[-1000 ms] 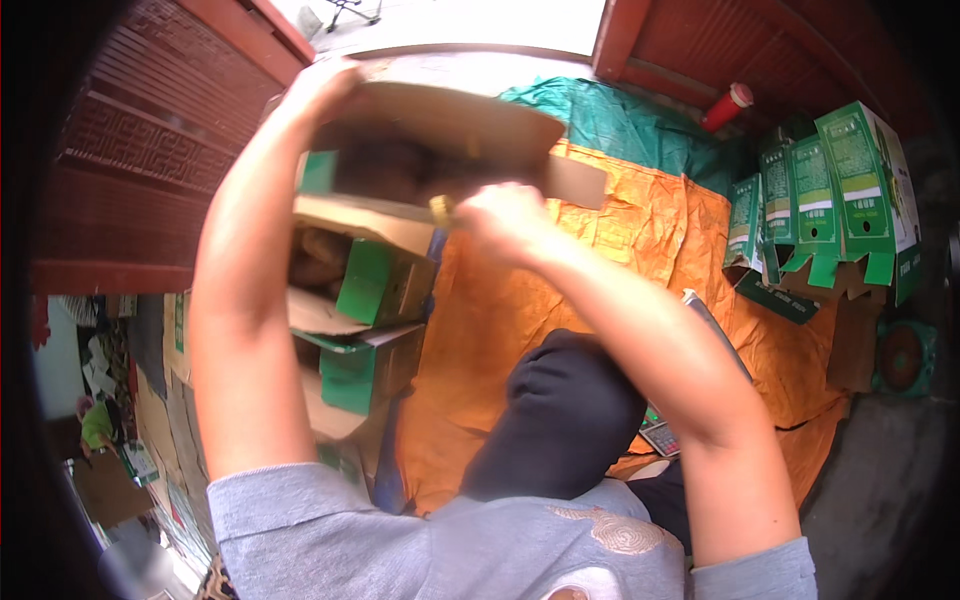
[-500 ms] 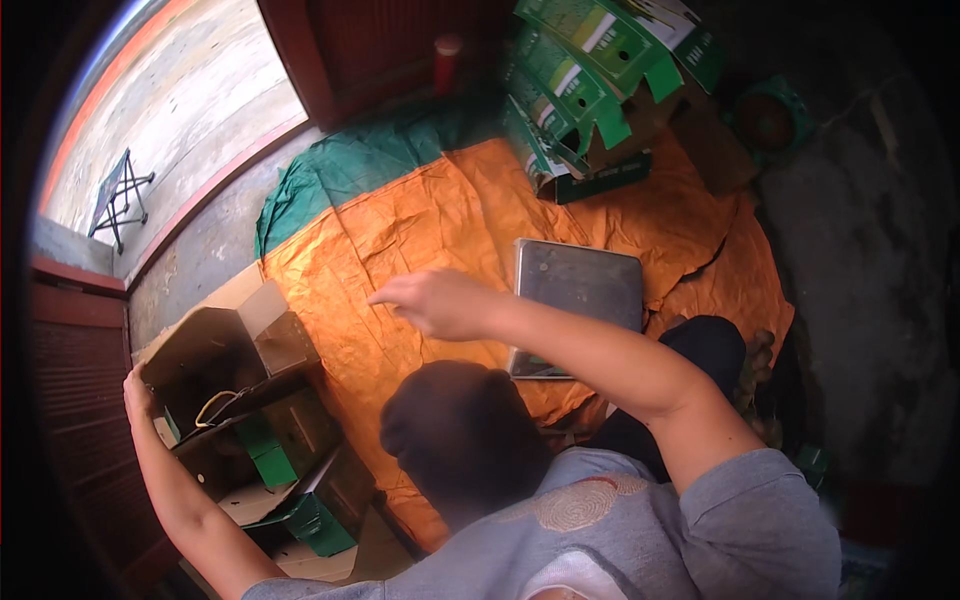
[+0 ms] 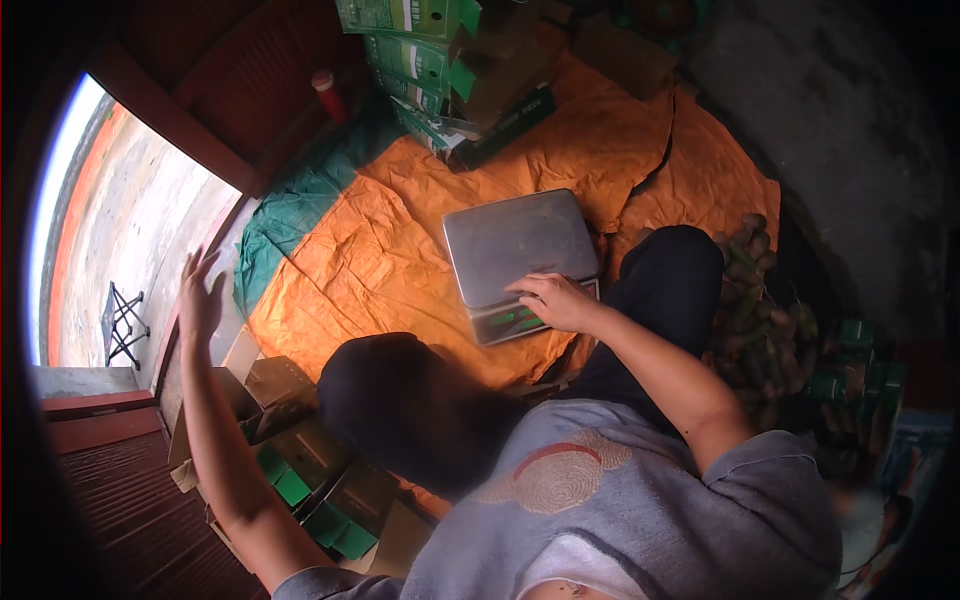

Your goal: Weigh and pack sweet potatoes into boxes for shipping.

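Note:
A flat silver weighing scale (image 3: 520, 245) stands on the orange tarp in front of me, with green marks on its near side. My right hand (image 3: 560, 302) rests on the scale's near edge, fingers stretched and slightly bent, gripping nothing. At the left, my left hand (image 3: 203, 305) is raised with its fingers apart and empty. Below that hand, along my left forearm, are several open cardboard boxes (image 3: 285, 385) with green flaps; my arm hides part of them.
Green cartons (image 3: 410, 60) are stacked at the back beside a red cylinder (image 3: 328, 95). An orange and green tarp (image 3: 340, 270) covers the floor. Brownish produce (image 3: 760, 340) lies heaped right of my knee. A folding stool (image 3: 124, 325) stands outside the doorway.
My left hand has let go of the open cardboard box and risen away from it. My right hand has moved right and down onto the scale. The view has turned.

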Available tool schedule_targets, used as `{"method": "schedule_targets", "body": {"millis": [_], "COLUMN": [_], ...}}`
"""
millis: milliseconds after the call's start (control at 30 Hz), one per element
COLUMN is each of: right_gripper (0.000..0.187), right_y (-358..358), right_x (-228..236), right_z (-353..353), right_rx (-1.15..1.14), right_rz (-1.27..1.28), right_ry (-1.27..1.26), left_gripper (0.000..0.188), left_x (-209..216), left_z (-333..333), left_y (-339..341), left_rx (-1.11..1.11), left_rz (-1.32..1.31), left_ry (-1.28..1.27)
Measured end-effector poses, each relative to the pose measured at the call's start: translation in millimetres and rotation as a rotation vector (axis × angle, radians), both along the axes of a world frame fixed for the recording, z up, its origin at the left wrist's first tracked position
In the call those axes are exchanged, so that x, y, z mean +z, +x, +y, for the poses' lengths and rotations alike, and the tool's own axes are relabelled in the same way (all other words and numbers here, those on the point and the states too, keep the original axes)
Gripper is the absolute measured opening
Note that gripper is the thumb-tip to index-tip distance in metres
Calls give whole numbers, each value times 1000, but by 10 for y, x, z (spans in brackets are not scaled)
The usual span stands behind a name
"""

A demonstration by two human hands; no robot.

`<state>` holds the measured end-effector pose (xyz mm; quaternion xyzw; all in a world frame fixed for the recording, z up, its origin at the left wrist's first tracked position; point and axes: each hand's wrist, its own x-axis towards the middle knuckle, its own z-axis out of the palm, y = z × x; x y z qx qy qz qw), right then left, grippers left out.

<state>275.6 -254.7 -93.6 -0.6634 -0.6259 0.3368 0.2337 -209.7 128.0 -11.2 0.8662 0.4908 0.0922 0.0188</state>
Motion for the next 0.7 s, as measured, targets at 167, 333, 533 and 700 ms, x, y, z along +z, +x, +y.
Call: {"method": "schedule_targets", "body": {"millis": [167,333,533,700], "right_gripper": [28,28,30,33], "right_y": [133,270,512,911], "right_x": [-74,-26,379,721], "right_z": [-381,-456,23,812], "right_rx": [-36,-83,-219,-353], "right_rz": [26,99,312,636], "right_ry": [31,106,153,310], "left_gripper": [38,43,46,47], "left_x": [261,553,599,494], "left_z": [-590,-1157,-1335,-1366], "left_y": [1666,2668,3204,3402], "left_rx": [-199,-361,-209,-74], "left_rz": [-139,-162,-520,-779], "left_ry": [-57,-121,-14,-13]}}
